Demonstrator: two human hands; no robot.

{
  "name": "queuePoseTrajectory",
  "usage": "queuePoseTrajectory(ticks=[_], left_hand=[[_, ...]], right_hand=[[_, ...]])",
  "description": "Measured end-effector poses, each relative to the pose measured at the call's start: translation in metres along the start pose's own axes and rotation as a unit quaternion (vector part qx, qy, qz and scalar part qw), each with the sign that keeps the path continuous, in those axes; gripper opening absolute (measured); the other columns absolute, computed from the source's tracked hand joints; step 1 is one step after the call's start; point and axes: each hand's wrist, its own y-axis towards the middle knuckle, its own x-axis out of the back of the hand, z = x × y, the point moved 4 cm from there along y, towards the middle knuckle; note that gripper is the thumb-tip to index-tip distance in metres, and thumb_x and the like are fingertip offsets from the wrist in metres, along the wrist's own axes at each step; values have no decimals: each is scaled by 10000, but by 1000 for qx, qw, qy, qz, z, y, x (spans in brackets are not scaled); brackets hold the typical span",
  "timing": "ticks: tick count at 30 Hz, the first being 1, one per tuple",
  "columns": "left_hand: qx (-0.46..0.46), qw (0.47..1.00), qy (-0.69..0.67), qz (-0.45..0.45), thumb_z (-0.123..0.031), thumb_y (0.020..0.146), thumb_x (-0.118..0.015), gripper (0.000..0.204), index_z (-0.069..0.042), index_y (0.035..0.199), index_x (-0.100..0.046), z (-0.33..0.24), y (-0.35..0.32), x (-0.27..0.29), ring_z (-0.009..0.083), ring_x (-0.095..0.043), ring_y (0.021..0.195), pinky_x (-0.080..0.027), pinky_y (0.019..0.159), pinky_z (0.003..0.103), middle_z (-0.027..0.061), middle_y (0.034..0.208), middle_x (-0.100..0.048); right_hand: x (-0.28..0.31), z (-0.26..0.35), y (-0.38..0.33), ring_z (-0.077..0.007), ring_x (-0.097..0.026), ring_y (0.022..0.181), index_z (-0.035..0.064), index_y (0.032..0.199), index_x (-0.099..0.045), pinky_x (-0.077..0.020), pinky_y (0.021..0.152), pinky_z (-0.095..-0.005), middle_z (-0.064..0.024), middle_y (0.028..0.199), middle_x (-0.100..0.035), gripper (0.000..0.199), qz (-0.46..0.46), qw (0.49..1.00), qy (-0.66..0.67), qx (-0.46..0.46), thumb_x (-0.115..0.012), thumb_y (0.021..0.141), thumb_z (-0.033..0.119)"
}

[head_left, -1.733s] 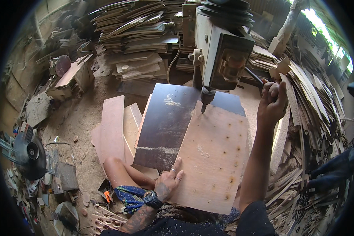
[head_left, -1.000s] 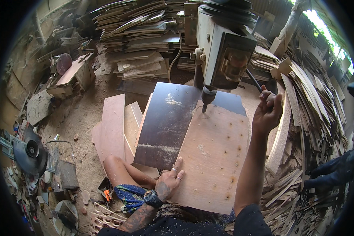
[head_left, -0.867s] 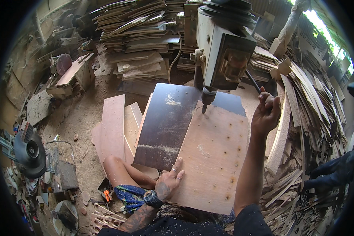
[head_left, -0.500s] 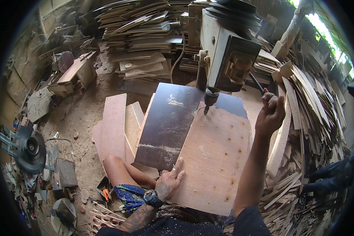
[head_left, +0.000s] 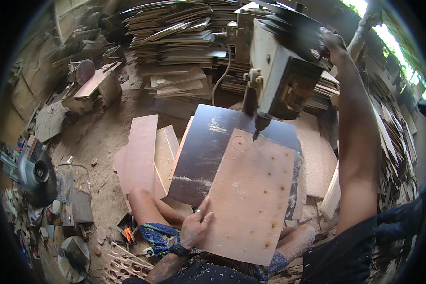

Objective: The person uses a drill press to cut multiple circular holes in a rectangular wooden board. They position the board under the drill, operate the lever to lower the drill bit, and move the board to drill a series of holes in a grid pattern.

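Note:
A pale plywood sheet (head_left: 251, 199) with several dark dots lies across a dark, dust-streaked board (head_left: 201, 154). My left hand (head_left: 195, 229), with rings on its fingers, grips the sheet's near left edge. Above the far end of the sheet is a drill press (head_left: 281, 71); its chuck (head_left: 261, 121) carries a thin bit pointing down. Just left of the bit tip, a circle (head_left: 240, 143) with a centre hole is cut into the plywood. High at the right, my right hand (head_left: 334, 43) is closed round the press's lever handle, which it mostly hides.
Plywood offcuts (head_left: 144, 146) lean at the left of the board. Stacked thin boards (head_left: 175, 42) stand behind, and more scraps (head_left: 388, 128) pile up at the right. A fan (head_left: 38, 173) stands at the far left. Round-holed scraps (head_left: 123, 265) lie by my left leg.
My right hand has swung up and away with the lever. The plywood has shifted left and toward me with my left hand, so the cut circle now sits beside the bit, not under it.

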Motion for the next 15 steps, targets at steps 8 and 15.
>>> queuePoseTrajectory(ticks=[8,15], left_hand=[[155,972,57,-169,-420,1032,-573,691,-47,1576,-368,58,-47,93,494,-689,1059,-548,910,491,378,1128,-670],[99,966,69,-229,-355,1023,-603,662,31,1528,-418,67,-49,100,457,-690,1092,-533,953,450,361,1156,-674]], right_hand=[[6,-20,31,-147,-550,578,53,994,-640,-518,543,-333,-22,709,-534,413,-2,1000,21,22,-594,992,464],[7,-19,32,-147,-525,532,19,947,-634,-522,523,-339,-27,679,-521,457,-31,998,27,47,-622,978,474]])
